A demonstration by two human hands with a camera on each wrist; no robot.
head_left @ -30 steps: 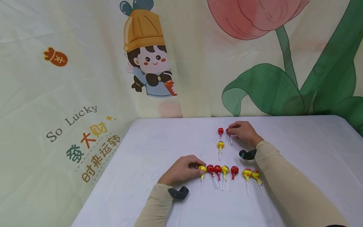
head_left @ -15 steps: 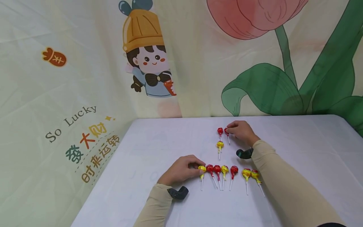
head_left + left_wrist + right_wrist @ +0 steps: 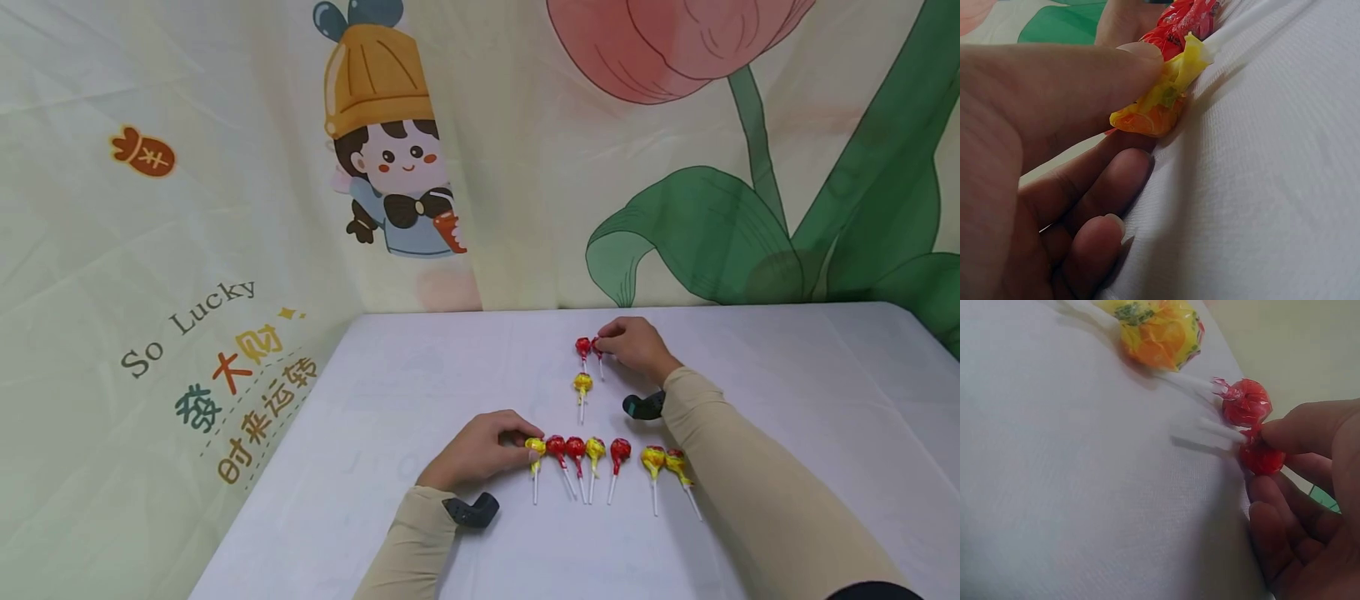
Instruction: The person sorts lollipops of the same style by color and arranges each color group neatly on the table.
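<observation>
My left hand (image 3: 483,450) pinches the yellow lollipop (image 3: 1147,115) at the left end of the near row, thumb over its wrapped head. Right beside that one lies a red lollipop (image 3: 556,447). Farther back, my right hand (image 3: 640,346) holds another red lollipop (image 3: 1263,455) by its head between thumb and fingers, its white stick pointing toward me. A second red lollipop (image 3: 1249,403) lies close against its left side. Below that pair in the head view is a yellow lollipop (image 3: 582,384), its stick also toward me.
The near row goes on rightward with a red lollipop (image 3: 575,448), a yellow lollipop (image 3: 596,450) and, after a gap, one more red lollipop (image 3: 620,451). Two yellow lollipops (image 3: 653,458) lie by the right forearm. A printed cloth backdrop (image 3: 517,167) rises behind the white table (image 3: 420,367).
My right hand has slid left with its red lollipop, bringing it up beside the other red one at the back. The left hand stays in place on the yellow lollipop.
</observation>
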